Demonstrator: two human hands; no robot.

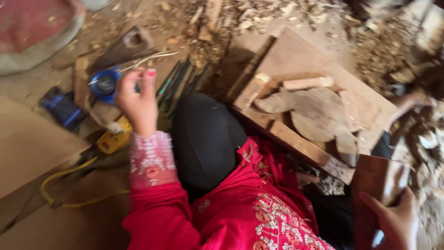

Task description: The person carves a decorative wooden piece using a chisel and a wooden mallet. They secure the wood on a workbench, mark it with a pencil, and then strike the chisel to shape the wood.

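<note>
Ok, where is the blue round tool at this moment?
In the head view the blue round tool is upper left, at the fingertips of the left hand, above the yellow tool on the floor.

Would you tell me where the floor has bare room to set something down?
Bare floor lies between the red cushion and the blue tool. Crowded: chisels beside the left hand, shavings past the wooden board.

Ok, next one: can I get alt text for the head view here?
A person in a red embroidered sleeve reaches the left hand to a blue round tool on a floor littered with wood shavings, while the right hand holds a brown wooden piece. A wooden board with carved pieces lies ahead.
</note>
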